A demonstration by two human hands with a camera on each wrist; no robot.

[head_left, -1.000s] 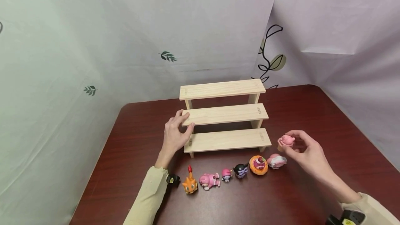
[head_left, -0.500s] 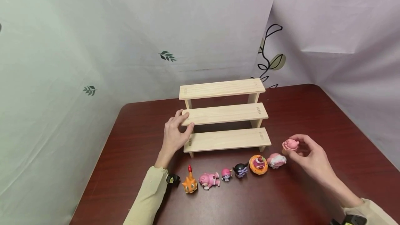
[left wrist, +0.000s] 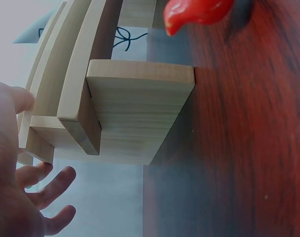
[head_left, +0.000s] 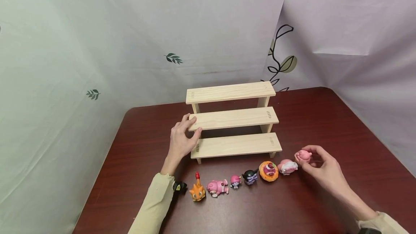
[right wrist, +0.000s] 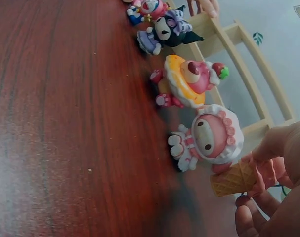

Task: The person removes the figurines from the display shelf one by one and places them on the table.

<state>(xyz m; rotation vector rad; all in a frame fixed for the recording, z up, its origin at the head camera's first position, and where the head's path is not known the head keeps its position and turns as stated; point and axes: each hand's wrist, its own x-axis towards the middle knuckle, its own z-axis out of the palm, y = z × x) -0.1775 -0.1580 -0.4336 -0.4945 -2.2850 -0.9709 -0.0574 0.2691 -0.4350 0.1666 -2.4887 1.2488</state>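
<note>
My left hand (head_left: 182, 138) grips the left end of the middle board of a three-step pale wooden display stand (head_left: 234, 118). In the left wrist view, its fingers (left wrist: 23, 98) bend round the board's end. A pink ice-cream-cone figurine (head_left: 303, 155) is pinched between thumb and fingers of my right hand (head_left: 328, 169), right of the stand. The right wrist view shows its waffle cone (right wrist: 234, 180) close over the table, beside a figurine in a white bonnet (right wrist: 216, 136). Left of that one is a doughnut-ringed bear figurine (head_left: 269, 171).
The row of figurines continues leftward in front of the stand: a black-hooded one (head_left: 250, 177), a small pink-headed one (head_left: 235, 181), a pink bear lying down (head_left: 217, 187) and an orange one with a red-tipped tail (head_left: 197, 191). A dark red table (head_left: 146, 133) meets pale cloth (head_left: 130, 46) behind.
My right hand has moved a little right and down with the ice-cream-cone figurine, bringing it to the right end of the row. The left hand has stayed on the stand.
</note>
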